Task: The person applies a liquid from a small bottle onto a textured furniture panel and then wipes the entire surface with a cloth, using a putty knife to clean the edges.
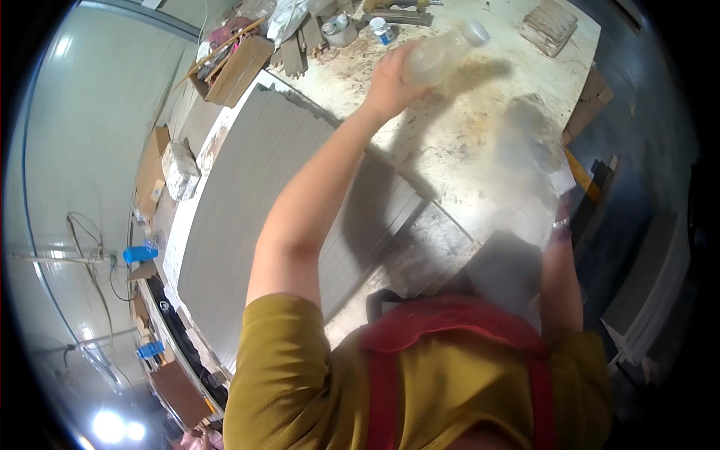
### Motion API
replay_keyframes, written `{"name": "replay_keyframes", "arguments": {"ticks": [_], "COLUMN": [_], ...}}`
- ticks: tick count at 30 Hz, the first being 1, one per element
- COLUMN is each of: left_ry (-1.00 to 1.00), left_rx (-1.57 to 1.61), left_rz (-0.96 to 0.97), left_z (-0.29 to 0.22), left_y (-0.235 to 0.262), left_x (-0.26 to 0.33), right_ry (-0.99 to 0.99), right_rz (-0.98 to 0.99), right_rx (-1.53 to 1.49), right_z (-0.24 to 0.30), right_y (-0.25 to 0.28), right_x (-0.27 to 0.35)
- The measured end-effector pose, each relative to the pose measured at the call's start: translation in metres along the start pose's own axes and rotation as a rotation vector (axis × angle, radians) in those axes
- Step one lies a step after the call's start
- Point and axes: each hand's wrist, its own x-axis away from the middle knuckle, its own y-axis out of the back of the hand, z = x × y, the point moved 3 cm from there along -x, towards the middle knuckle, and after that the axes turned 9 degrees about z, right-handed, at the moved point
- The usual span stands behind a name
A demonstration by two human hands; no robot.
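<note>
My left hand [394, 84] reaches over the worktable and is closed round a clear plastic bottle [439, 58]. The bottle lies tilted in the grip, its white cap pointing to the far right. At the table's right edge my right hand [564, 206] is partly hidden behind a translucent plastic bag [521, 172], which it appears to grip; blur covers the fingers. The bag hangs over the table's near right part. Under my left forearm lies a broad stack of grey strips or boards [262, 172].
A stained white worktable [480, 112] spreads ahead. At its far side stand a cardboard box [238, 71], a small white-and-blue bottle [382, 31] and a roll of tape [340, 33]. A brownish flat block [548, 27] lies far right. A wrapped white bundle [180, 171] sits left.
</note>
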Motion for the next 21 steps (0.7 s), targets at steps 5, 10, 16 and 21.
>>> {"name": "replay_keyframes", "arguments": {"ticks": [5, 10, 16, 21], "left_ry": [0.120, 0.147, 0.327, 0.489], "left_rx": [0.319, 0.564, 0.099, -0.128], "left_rz": [-0.018, -0.023, -0.185, 0.068], "left_z": [0.057, 0.052, 0.017, -0.050], "left_y": [-0.009, 0.031, 0.128, 0.132], "left_x": [0.012, 0.046, 0.217, 0.405], "right_ry": [0.007, 0.011, 0.117, 0.266], "right_rz": [-0.101, -0.104, 0.058, 0.627], "right_rx": [0.130, 0.261, 0.600, 1.204], "right_z": [0.006, 0.003, -0.011, -0.103], "right_y": [0.020, 0.001, -0.089, -0.249], "right_x": [0.049, 0.067, 0.046, 0.063]}}
